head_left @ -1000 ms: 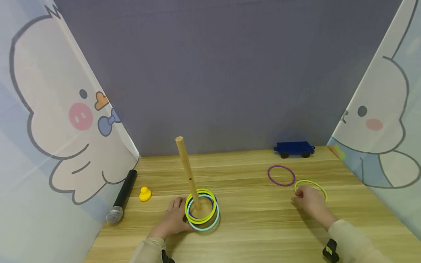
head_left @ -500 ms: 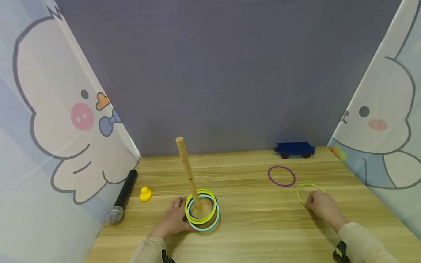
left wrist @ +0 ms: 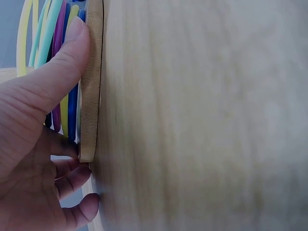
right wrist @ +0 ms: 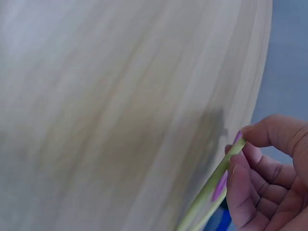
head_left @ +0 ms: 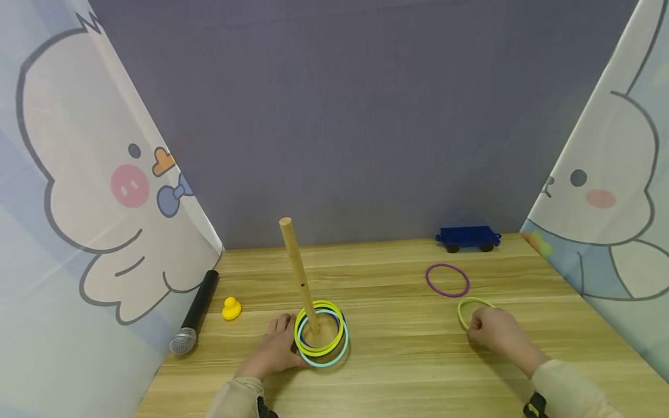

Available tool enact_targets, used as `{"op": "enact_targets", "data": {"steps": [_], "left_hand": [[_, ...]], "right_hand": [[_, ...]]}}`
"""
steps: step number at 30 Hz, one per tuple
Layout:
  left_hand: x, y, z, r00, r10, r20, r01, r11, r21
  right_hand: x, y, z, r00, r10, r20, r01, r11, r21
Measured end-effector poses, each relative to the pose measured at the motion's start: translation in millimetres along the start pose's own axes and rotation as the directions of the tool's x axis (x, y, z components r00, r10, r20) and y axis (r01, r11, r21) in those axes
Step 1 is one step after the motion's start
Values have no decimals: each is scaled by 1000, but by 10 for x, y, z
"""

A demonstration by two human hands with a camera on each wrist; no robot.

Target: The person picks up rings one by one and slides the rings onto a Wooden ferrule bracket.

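A wooden post (head_left: 298, 267) stands on a round wooden base (left wrist: 90, 91), with several yellow, blue, purple and light blue rings stacked around it. My left hand (head_left: 274, 348) holds this ring-toss stand from the left, its thumb (left wrist: 72, 48) lying along the stacked rings and other fingers at the base's edge. On the right, my right hand (head_left: 499, 337) pinches a yellow-green ring (head_left: 460, 314) between thumb and fingertips. The right wrist view has that ring (right wrist: 209, 183) tilted, close over the tabletop. Just beyond it lies a purple ring (head_left: 448, 295).
A blue toy wagon (head_left: 468, 237) stands at the back right. To the left are a small yellow rubber duck (head_left: 231, 309) and a black microphone (head_left: 201, 302). A grey panel (head_left: 360, 128) closes off the back of the wooden table (head_left: 387, 371), with printed cartoon panels at both sides.
With the yellow-green ring pinched, my right hand moved right and slightly nearer, then back left. The left hand and the ring-toss stand stayed where they were.
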State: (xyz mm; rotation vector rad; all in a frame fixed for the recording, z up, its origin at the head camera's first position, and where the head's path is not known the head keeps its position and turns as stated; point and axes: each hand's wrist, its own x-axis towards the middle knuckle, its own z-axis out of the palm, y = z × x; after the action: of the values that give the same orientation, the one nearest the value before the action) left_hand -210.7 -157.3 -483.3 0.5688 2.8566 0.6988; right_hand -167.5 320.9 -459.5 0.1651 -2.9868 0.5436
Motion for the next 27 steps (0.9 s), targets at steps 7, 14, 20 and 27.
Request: {"op": "enact_targets", "data": {"steps": [7,14,20,27], "left_hand": [[-8,6,-6,1000,4,-1,-4,1000,-4],[-9,7,-6,1000,5,2,-5,1000,-3],[3,-3,-1,1000,6,3,-6,1000,7],[-6,-6,4,1000,15,5,-15,1000,-1]], "right_hand": [[37,-293,-17,988,-139,-63,136,990,-48],[24,-632,-101,969,-208,-135,196,976,-93],[44,-895,-161,937,-271,-218,268,962,-47],[70,-1168,-219,885,-370,-283,404,912,71]]}}
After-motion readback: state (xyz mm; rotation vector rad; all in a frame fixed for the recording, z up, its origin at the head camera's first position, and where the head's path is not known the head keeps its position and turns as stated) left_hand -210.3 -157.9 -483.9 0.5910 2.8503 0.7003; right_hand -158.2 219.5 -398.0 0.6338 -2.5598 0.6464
